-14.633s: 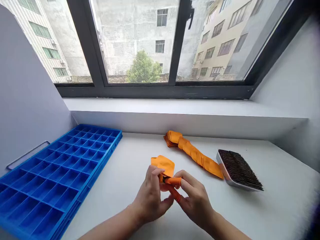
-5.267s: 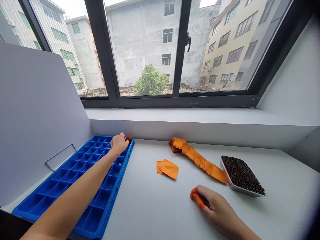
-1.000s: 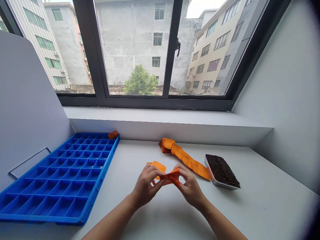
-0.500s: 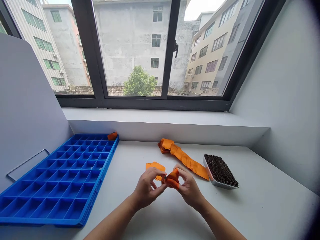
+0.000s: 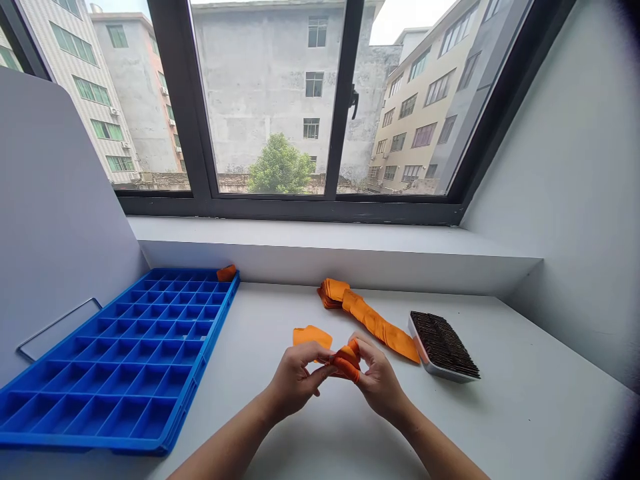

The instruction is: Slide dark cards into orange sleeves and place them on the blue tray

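Observation:
Between my two hands is a small folded piece of orange fabric [image 5: 347,360], curled and bulging toward the middle. My left hand [image 5: 295,377] pinches its left end between thumb and fingers. On the other side my right hand [image 5: 380,377] grips the right end, with thumb below and fingers above. Just behind my left hand lie flat orange fabric pieces [image 5: 311,335], partly covered by the fingers. Farther back, a fanned row of orange fabric pieces [image 5: 380,323] runs from a small stack [image 5: 332,292] toward the right.
A blue compartment tray [image 5: 165,427] stands at the left, with one orange folded piece [image 5: 227,273] in its far right corner. On the right, a shallow container [image 5: 450,377] holds tightly packed dark brown pieces [image 5: 443,343]. A bent metal wire [image 5: 60,325] sits beside the tray, and a window ledge [image 5: 325,233] borders the back.
My left fingers have shifted slightly and closed more tightly on the fabric's left end. The folded piece has turned a little between my hands. The view has moved slightly.

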Demonstrator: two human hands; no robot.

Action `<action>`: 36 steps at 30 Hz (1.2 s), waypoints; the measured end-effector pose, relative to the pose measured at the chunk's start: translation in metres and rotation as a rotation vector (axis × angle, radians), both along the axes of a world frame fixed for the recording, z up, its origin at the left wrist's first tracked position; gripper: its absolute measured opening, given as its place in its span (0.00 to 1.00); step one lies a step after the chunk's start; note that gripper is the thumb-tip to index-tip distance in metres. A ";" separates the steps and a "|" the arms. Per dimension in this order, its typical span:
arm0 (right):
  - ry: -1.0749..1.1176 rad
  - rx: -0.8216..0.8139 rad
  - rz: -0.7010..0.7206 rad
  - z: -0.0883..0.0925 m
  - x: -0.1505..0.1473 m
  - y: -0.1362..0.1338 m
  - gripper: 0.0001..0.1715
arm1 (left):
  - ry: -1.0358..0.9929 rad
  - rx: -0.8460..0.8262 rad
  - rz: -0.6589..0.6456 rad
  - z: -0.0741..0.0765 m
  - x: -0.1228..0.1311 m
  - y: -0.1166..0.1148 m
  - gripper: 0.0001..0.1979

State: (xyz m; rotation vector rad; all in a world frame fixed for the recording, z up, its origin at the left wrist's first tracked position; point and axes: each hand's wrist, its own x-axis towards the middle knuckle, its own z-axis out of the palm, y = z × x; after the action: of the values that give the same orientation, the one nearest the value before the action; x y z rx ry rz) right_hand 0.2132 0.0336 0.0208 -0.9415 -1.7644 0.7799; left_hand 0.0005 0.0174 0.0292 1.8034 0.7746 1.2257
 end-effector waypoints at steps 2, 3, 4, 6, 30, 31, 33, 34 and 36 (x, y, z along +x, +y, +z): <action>0.003 -0.009 0.018 -0.001 0.000 0.000 0.27 | -0.008 0.012 -0.007 0.001 -0.002 0.001 0.13; 0.001 -0.011 0.028 0.000 0.000 0.000 0.27 | -0.009 0.022 -0.008 0.001 -0.003 0.002 0.14; -0.004 -0.011 0.039 0.001 0.001 -0.001 0.28 | -0.011 0.034 -0.007 0.000 -0.004 0.002 0.14; -0.021 -0.010 0.060 0.004 0.002 -0.001 0.27 | -0.014 0.053 0.001 -0.001 -0.005 0.004 0.14; -0.062 0.184 -0.123 0.015 -0.001 -0.005 0.12 | 0.034 0.406 0.211 0.000 -0.001 0.000 0.12; -0.057 0.180 -0.140 0.014 -0.001 -0.005 0.13 | 0.036 0.401 0.217 0.000 -0.001 -0.001 0.12; -0.055 0.180 -0.158 0.013 0.000 -0.005 0.13 | 0.036 0.392 0.225 0.001 0.000 -0.001 0.11; -0.057 0.185 -0.161 0.013 0.000 -0.004 0.12 | 0.034 0.390 0.228 0.002 0.000 -0.001 0.12; -0.063 0.204 -0.161 0.012 0.000 -0.004 0.12 | 0.025 0.393 0.233 0.001 0.000 -0.002 0.12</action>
State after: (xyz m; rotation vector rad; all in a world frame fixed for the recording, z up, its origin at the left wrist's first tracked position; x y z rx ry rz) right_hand 0.2134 0.0293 0.0330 -0.9647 -1.7594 0.4631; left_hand 0.0006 0.0157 0.0306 2.0872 0.8184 1.5983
